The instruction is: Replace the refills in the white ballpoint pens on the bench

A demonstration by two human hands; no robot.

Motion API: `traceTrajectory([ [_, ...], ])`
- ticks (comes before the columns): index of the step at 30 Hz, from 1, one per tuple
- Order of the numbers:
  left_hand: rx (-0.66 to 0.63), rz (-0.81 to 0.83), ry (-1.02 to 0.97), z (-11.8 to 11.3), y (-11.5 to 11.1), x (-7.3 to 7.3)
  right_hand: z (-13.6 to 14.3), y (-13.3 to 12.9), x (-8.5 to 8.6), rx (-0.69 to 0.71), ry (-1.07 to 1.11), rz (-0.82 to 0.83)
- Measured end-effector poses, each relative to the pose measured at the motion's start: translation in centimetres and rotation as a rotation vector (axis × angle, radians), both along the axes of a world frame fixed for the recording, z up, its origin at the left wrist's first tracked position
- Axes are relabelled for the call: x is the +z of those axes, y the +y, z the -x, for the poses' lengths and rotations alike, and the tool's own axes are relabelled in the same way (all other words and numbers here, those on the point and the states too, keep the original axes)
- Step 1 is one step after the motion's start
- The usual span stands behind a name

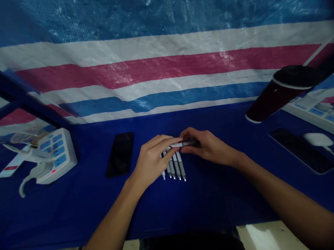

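Observation:
Several grey-and-white pens lie side by side on the blue table, tips toward me. Above their upper ends, one more pen is held crosswise between my two hands. My left hand pinches its left end between thumb and fingers and hides the tops of the lying pens. My right hand has thumb and fingers closed round its right end, which is dark and partly hidden.
A black phone lies left of my hands, with a white power strip holding plugs beyond it. At right are a dark cup, another phone, a white charger and a second power strip.

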State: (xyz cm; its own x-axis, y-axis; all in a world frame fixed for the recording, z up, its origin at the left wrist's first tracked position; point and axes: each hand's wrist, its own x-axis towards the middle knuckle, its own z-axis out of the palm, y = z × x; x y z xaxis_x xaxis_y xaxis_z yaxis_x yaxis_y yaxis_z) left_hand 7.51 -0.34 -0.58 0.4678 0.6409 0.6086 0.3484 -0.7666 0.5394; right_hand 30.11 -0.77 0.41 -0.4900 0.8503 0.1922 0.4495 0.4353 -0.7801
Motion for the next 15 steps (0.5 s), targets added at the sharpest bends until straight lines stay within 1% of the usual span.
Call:
traceTrajectory([
  [3, 0.063, 0.060, 0.016, 0.1, 0.1, 0.1, -0.1, 0.1, -0.3, 0.023, -0.036, -0.105],
  [6, 0.109, 0.106, 0.132, 0.4, 0.3, 0.3, 0.0, 0.1, -0.5, -0.006, -0.079, -0.211],
  [7, 0.109, 0.096, 0.168, 0.5, 0.3, 0.3, 0.1, 0.1, -0.5, -0.017, -0.090, -0.217],
  [9, 0.095, 0.038, 0.211, 0.7, 0.4, 0.3, 0.2, 0.1, -0.5, -0.031, -0.102, -0.147],
  [11, 0.090, -0.039, 0.245, 0.9, 0.4, 0.2, 0.2, 0.1, -0.4, -0.024, -0.077, -0.006],
  [15, 0.092, -0.141, 0.324, 1.1, 0.3, 0.2, 0.2, 0.4, -0.8, 0.002, 0.081, 0.266],
])
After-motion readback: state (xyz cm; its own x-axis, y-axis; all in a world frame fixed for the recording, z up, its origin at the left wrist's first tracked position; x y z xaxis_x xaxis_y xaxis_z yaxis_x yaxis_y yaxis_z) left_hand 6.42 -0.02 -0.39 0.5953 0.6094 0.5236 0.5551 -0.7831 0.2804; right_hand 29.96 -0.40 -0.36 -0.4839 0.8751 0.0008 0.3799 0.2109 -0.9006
